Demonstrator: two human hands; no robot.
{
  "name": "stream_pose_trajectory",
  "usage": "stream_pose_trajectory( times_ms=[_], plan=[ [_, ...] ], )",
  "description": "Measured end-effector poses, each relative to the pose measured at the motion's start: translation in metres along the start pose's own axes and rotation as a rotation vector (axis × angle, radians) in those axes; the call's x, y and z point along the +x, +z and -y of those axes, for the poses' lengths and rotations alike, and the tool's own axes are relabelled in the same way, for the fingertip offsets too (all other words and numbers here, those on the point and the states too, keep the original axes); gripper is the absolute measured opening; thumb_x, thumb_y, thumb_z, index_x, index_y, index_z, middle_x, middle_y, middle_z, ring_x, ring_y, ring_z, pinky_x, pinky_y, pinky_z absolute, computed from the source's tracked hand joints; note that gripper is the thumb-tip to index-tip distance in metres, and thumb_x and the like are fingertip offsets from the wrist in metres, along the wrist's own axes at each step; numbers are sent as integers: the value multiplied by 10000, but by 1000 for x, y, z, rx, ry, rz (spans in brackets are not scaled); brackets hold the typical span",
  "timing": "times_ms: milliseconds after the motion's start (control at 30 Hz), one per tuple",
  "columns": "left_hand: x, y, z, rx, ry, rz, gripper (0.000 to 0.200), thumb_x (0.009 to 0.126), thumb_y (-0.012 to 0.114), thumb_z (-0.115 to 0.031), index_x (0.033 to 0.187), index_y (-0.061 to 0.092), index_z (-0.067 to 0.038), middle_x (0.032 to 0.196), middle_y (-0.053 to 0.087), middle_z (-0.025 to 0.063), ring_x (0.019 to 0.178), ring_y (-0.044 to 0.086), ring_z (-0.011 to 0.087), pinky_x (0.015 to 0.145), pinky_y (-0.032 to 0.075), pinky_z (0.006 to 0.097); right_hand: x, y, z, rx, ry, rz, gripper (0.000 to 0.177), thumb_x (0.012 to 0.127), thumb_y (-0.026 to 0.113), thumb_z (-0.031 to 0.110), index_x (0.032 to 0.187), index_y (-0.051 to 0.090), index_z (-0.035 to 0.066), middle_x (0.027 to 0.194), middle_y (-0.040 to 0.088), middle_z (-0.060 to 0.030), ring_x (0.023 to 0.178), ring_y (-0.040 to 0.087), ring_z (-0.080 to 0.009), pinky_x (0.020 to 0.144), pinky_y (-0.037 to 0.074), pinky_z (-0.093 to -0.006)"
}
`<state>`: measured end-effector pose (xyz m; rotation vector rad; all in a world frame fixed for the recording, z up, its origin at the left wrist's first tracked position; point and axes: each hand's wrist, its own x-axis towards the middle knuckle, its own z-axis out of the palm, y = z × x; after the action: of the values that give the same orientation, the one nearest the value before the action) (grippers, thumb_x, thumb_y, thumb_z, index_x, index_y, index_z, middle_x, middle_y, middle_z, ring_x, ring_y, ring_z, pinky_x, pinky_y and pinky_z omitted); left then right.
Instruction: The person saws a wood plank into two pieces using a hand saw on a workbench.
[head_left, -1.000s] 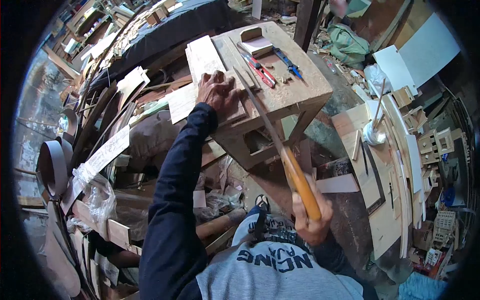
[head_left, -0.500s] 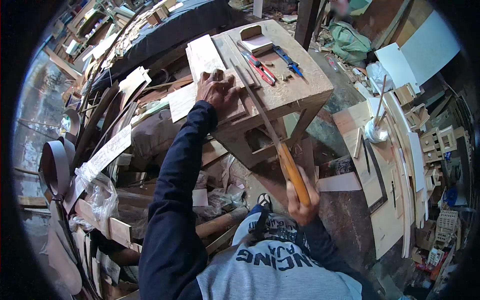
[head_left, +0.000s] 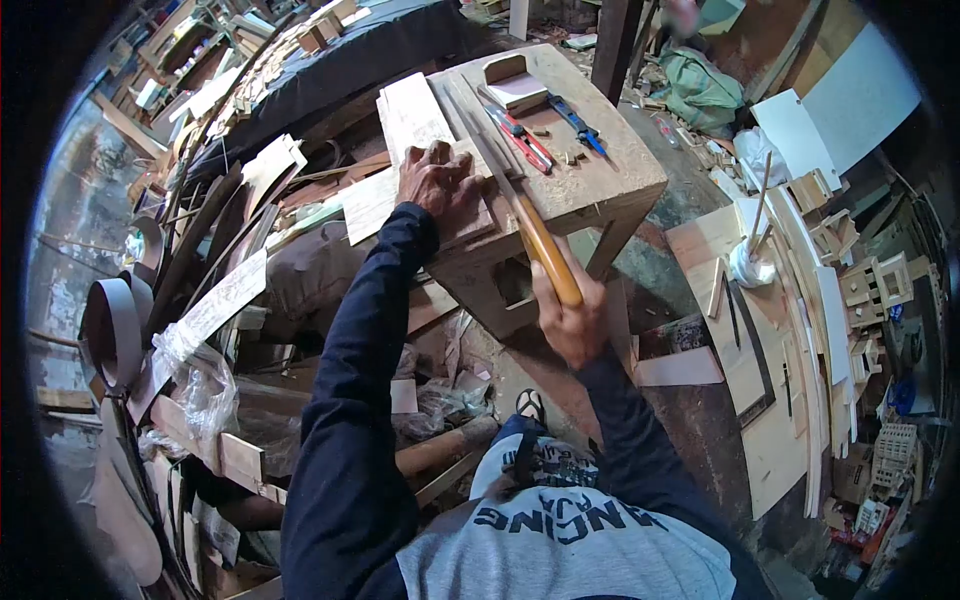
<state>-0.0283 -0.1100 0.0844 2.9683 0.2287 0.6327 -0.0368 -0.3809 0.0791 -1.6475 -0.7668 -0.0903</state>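
Observation:
My right hand (head_left: 572, 312) is wrapped round the wooden handle of a handsaw (head_left: 549, 250). The narrow saw blade points away from me over the edge of a small wooden worktable (head_left: 625, 165), alongside a light wooden board (head_left: 372, 205). With bent fingers, my left hand (head_left: 437, 183) grips this board and presses it down on the tabletop. Another pale board (head_left: 414, 108) lies just beyond my left knuckles. On the table right of the blade are a red cutter knife (head_left: 522, 138), a blue cutter knife (head_left: 577, 124) and a small wooden piece with a raised end (head_left: 515, 88).
Scrap wood and plastic wrap (head_left: 205, 385) crowd the floor on the left. To the right, a plywood sheet (head_left: 765, 420) carries a white pot with sticks (head_left: 752, 260). A dark-covered bench (head_left: 370, 50) with wood pieces stands behind, and a green sack (head_left: 700, 88) lies at the back.
My right hand has pushed the saw forward and up-left, bringing its handle close to the table edge. My left hand stays on the board.

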Motion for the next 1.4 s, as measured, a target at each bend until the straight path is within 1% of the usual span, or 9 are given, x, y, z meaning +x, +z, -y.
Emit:
stream_pose_trajectory(
  times_ms=[300, 500, 567, 633, 867, 1033, 1100, 1200, 1400],
  plan=[
    [0, 9, 4, -9, -30, -22, 357, 867, 614, -403, 1108, 715, -160, 1200, 573, 140, 1043, 485, 359, 905, 410, 474, -122, -92, 60, -165, 191, 75, 470, 887, 632, 212, 1274, 550, -41, 1135, 654, -237, 990, 689, -331, 818, 542, -368],
    [2, 6, 6, 4, 47, -8, 352, 868, 603, -378, 1097, 694, -127, 1151, 584, 169, 1030, 485, 372, 913, 391, 468, -81, -84, 82, -120, 134, 92, 383, 909, 610, 137, 1240, 562, -51, 1084, 668, -230, 937, 702, -331, 768, 552, -357],
    [-1, 9, 5, -2, 60, -40, 357, 873, 588, -379, 1085, 687, -110, 1130, 588, 178, 1028, 486, 378, 917, 387, 468, -35, -52, 57, -177, -61, 102, 383, 897, 643, 157, 1211, 551, -42, 1020, 671, -211, 775, 694, -350, 642, 556, -390],
    [3, 10, 8, 37, 78, -42, 389, 877, 569, -391, 1106, 684, -98, 1123, 592, 186, 1035, 486, 380, 920, 386, 467, 4, -26, 45, -174, 21, 102, 356, 910, 629, 167, 1198, 552, -29, 880, 661, -217, 711, 674, -382, 613, 539, -414],
    [-1, 12, 8, 7, 5, -63, 368, 821, 639, -435, 1090, 720, -198, 1140, 581, 132, 1028, 471, 351, 897, 413, 447, -35, -56, 53, -80, 112, 106, 386, 912, 617, 152, 1240, 545, -38, 972, 674, -232, 822, 700, -356, 700, 553, -396],
    [6, 2, 3, 29, 20, -42, 395, 872, 577, -406, 1099, 706, -109, 1130, 590, 201, 998, 477, 377, 906, 392, 472, -65, -86, 71, -211, 24, 138, 398, 895, 626, 124, 1237, 549, -64, 1139, 641, -236, 908, 692, -349, 745, 554, -384],
    [0, 12, 7, -11, 99, -150, 387, 864, 570, -401, 1052, 696, -86, 1088, 592, 210, 984, 475, 381, 898, 384, 471, -31, -58, 52, -248, -58, 127, 346, 908, 606, 122, 1196, 566, -66, 1116, 646, -230, 870, 691, -359, 714, 557, -379],
    [2, 16, 11, 39, -1, -12, 435, 835, 581, -482, 1121, 709, -179, 1162, 561, 180, 1038, 457, 380, 929, 379, 481, 30, -13, 20, -135, -3, 117, 284, 930, 582, 143, 1165, 583, -18, 901, 664, -234, 767, 681, -377, 642, 540, -378],
    [3, 15, 14, 17, -5, 24, 389, 826, 618, -441, 1114, 725, -203, 1181, 568, 141, 1033, 464, 365, 922, 393, 467, -25, -42, 30, -140, 35, 80, 386, 900, 615, 125, 1236, 549, -51, 988, 667, -257, 853, 702, -356, 709, 549, -380]
  ],
)
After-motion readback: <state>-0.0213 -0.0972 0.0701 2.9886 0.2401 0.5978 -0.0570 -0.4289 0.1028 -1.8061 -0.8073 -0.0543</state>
